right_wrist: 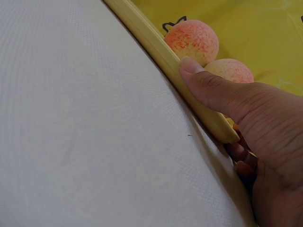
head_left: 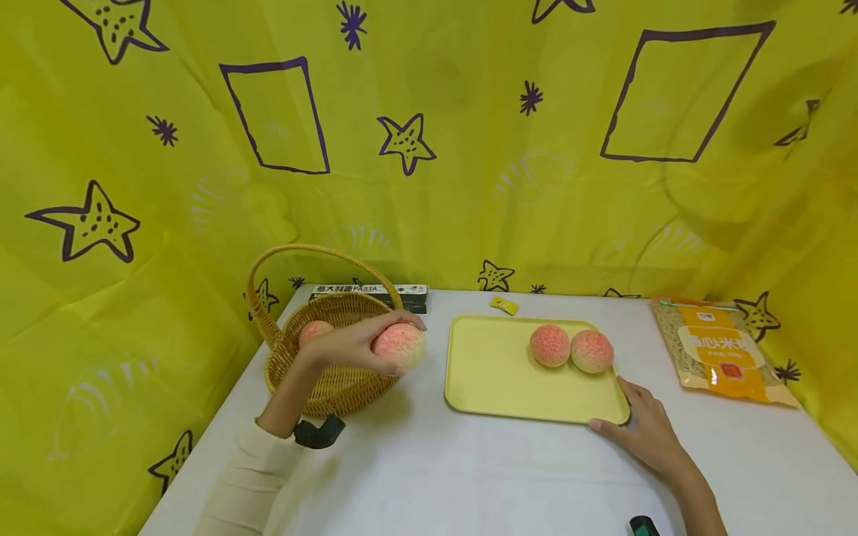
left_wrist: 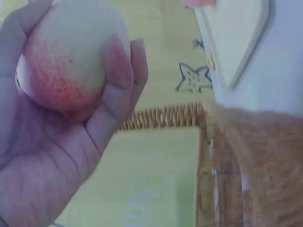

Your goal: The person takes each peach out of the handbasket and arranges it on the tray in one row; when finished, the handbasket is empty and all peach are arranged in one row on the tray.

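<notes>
A pink and cream peach (head_left: 404, 348) is held in my left hand (head_left: 348, 345), above the right side of a wicker basket (head_left: 338, 388). In the left wrist view, fingers and thumb curl round this peach (left_wrist: 71, 52). Another peach (head_left: 313, 331) lies inside the basket, partly hidden by the hand. On a pale yellow tray (head_left: 492, 372), two peaches sit side by side, the left one (head_left: 550, 345) close against the right one (head_left: 593, 351). My right hand (head_left: 646, 432) grips the tray's near right corner. The right wrist view shows its thumb (right_wrist: 208, 85) over the rim and fingers underneath.
Behind the basket lies a dark pasta box (head_left: 410, 298). A small yellow packet (head_left: 504, 305) is beyond the tray. To the right rests an orange and clear food bag (head_left: 724, 350). The basket's tall handle (head_left: 322, 249) arches upward. A yellow patterned curtain (head_left: 456, 208) encloses the white table (head_left: 429, 469).
</notes>
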### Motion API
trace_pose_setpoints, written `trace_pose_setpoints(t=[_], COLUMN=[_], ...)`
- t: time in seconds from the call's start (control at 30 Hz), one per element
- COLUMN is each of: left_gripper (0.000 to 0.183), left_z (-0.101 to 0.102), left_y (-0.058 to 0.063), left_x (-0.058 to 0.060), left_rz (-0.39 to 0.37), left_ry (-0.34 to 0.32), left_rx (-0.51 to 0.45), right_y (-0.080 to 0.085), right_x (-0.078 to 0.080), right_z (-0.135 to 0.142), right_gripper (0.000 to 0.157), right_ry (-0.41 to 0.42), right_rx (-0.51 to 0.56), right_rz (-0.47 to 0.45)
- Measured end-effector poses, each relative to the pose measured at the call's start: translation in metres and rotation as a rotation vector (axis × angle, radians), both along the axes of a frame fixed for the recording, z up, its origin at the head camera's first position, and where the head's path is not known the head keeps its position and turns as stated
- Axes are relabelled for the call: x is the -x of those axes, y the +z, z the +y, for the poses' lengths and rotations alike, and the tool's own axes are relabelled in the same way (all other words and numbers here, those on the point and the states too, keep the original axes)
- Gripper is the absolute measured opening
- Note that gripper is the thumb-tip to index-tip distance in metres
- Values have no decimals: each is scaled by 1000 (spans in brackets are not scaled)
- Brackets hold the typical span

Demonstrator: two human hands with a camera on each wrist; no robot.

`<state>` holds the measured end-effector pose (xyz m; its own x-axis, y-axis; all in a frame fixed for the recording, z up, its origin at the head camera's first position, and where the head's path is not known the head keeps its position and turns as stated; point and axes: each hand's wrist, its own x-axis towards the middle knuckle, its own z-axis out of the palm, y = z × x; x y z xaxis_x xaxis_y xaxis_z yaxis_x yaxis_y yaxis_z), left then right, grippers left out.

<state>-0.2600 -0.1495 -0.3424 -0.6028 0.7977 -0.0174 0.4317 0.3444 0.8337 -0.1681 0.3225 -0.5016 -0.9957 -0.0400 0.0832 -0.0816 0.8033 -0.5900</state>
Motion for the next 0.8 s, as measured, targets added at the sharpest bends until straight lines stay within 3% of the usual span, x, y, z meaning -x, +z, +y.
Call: trace_pose_setpoints(t=[0.2,0.3,0.4,0.6,0.8], left_gripper=[69,76,80,78,75], left_z=[18,24,31,48,70], left_y=[-7,-14,-19,-30,-44], left_x=[-12,-16,-17,-14,-7], left_rz=[-118,-187,-209,-180,-95], left_ry=[140,161,156,185,259], left_rx=[-50,-87,-107,-117,-78], right_y=[0,0,0,0,0], right_x=[1,1,1,0,0], right_z=[0,0,0,-1,-1], right_gripper=[103,103,103,104,104], right_ry=[-4,-4,-3,-6,-5], right_rx=[-2,-4,-3,-1,-1], right_rz=[-7,-12,-13,-19,-15])
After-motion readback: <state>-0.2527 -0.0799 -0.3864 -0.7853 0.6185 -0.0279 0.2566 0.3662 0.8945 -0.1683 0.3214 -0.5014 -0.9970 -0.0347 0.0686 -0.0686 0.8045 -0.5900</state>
